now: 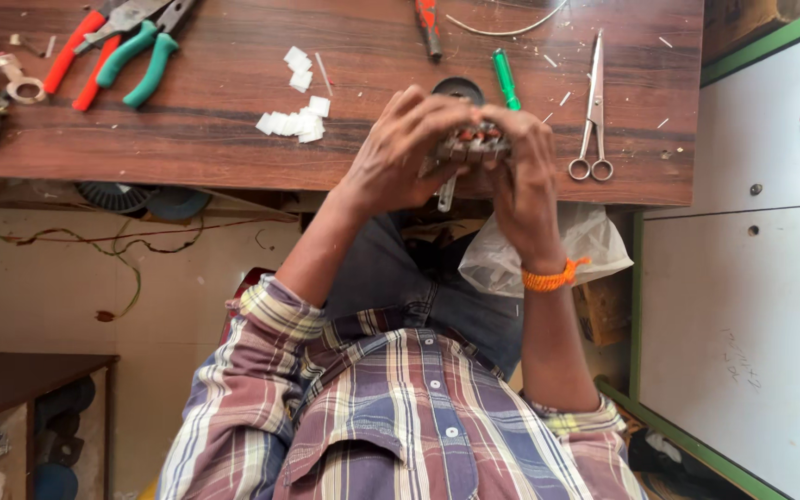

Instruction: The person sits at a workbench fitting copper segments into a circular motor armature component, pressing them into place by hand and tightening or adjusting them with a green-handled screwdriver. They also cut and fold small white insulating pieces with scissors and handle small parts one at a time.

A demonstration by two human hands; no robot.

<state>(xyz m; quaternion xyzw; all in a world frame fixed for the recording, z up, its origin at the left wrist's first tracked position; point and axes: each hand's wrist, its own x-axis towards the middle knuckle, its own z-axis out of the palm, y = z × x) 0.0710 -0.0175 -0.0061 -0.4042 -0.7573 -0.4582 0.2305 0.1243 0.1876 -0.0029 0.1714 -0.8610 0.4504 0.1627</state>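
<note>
Shirt (400,417) — plaid, woven in purple, maroon, cream and blue; fastened by small white buttons down a central placket, lower centre of the frame. Sleeves are rolled above the elbows, with cuffs seen at lower left and lower right. Trousers (400,278) — dark grey-blue denim, centre. Wristband (550,278) — orange thread, wound around the wrist right of centre, a loose end showing.
</note>
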